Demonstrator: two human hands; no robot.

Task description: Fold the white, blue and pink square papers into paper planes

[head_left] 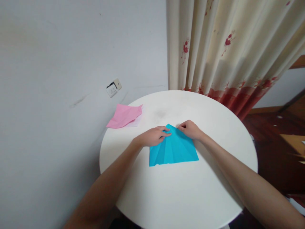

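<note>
Head view: left hand (153, 136) and right hand (190, 129) press flat fingertips on the blue folded paper (173, 148), gripping nothing. Uneven pressure under either fingertip could skew its top point's crease.

blue paper (173, 149), folded into a creased fan-like wedge, flat on round white table (181, 190)

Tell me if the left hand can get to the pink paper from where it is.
Probably yes: the left hand rests on the blue paper, and only bare table lies between it and the pink paper.
</note>
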